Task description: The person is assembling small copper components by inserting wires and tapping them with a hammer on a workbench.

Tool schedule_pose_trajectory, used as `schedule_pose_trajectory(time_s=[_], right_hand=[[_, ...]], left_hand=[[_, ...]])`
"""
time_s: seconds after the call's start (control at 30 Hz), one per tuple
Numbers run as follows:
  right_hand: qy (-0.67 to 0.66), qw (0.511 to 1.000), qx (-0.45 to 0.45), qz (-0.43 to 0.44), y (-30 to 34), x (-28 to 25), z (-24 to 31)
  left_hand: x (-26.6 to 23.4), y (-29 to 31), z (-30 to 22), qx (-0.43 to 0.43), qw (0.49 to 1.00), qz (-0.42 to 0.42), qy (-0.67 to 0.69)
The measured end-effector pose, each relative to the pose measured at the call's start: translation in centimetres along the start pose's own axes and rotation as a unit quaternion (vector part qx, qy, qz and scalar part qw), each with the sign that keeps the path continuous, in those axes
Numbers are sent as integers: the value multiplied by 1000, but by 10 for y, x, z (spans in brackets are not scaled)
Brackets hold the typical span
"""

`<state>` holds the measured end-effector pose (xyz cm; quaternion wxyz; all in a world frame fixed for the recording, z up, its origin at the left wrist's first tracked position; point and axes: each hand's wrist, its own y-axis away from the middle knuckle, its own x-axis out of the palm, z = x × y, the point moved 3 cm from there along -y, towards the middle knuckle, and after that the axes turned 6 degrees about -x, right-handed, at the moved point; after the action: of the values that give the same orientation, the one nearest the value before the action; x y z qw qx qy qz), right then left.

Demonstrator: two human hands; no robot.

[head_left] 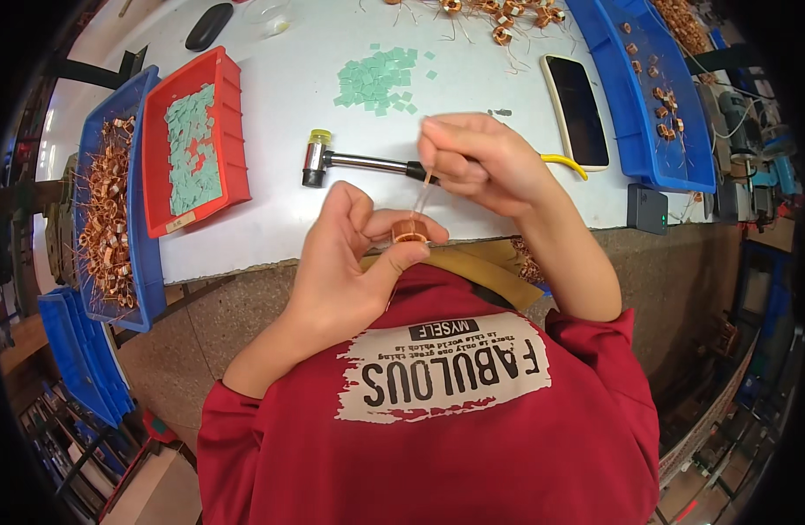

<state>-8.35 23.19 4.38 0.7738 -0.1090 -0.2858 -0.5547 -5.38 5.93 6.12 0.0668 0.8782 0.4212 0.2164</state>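
Just off the table's front edge, my left hand [328,271] pinches a small copper-wound coil [410,233] between thumb and fingers. My right hand [490,166] is above it, fingers pinched on thin pale strands [422,197] that run down to the coil. Whether these are the coil's own wire leads I cannot tell. Behind both hands lies a small hammer [367,163] with a black and yellow head, the end of its handle hidden by my right hand. A yellow tool handle [564,164] sticks out past my right wrist.
At left stand a red tray [233,131] of green squares and a blue tray [148,262] of copper coils. Loose green squares [376,79] lie mid-table, more coils [507,13] behind. To the right are a phone [579,112], a blue bin [630,131] and a black box [647,208].
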Motion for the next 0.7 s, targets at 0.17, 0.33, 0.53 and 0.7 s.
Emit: schedule_pose_trajectory(time_s=[0.17,0.33,0.53,0.7], right_hand=[[209,976,-46,-26,9,23,24],[334,940,-64,6,7,28,28],[356,934,-23,13,-3,17,25],[290,928,-192,-131,5,15,-1]], left_hand=[[-2,-4,4,9,996,-14,-90],[-9,-11,8,0,985,-23,-171],[-10,-12,14,-53,999,-8,-9],[-35,-20,-1,108,983,-36,145]])
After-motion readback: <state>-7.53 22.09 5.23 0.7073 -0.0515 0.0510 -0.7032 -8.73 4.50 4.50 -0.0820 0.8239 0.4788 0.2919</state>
